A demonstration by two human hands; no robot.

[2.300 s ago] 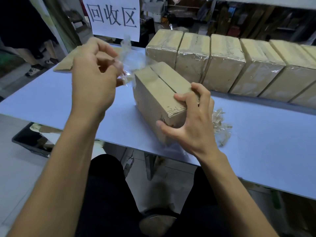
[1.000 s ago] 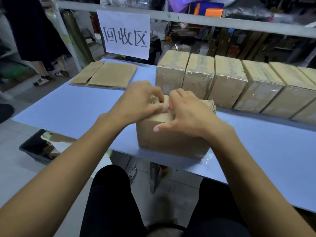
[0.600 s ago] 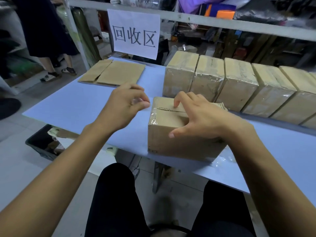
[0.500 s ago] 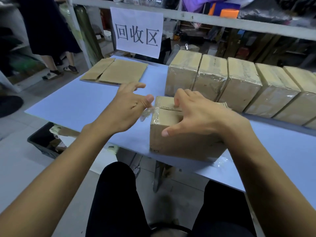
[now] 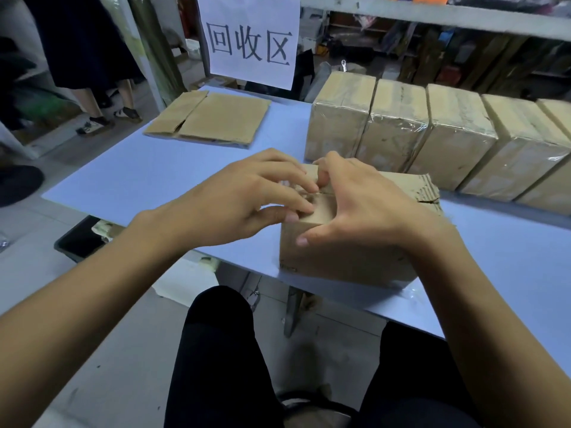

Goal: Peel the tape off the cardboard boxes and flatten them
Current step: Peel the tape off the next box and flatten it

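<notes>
A brown cardboard box lies on its side at the near edge of the blue table. Both hands meet at its top left end. My left hand reaches in from the left, thumb and one fingertip pinching the clear tape at the box's top edge. My right hand holds the box, fingers curled on the top by the flap seam and thumb pressed on the front face. The seam is mostly hidden under the fingers. The box's far right flap edge looks torn.
A row of several taped boxes stands along the back right. Flattened cardboard lies at the back left under a paper sign. A black bin sits on the floor on the left. A person stands beyond it.
My left hand pulled a strand of tape away to the left, then came back to the box's top left edge. The right hand stayed on the box.
</notes>
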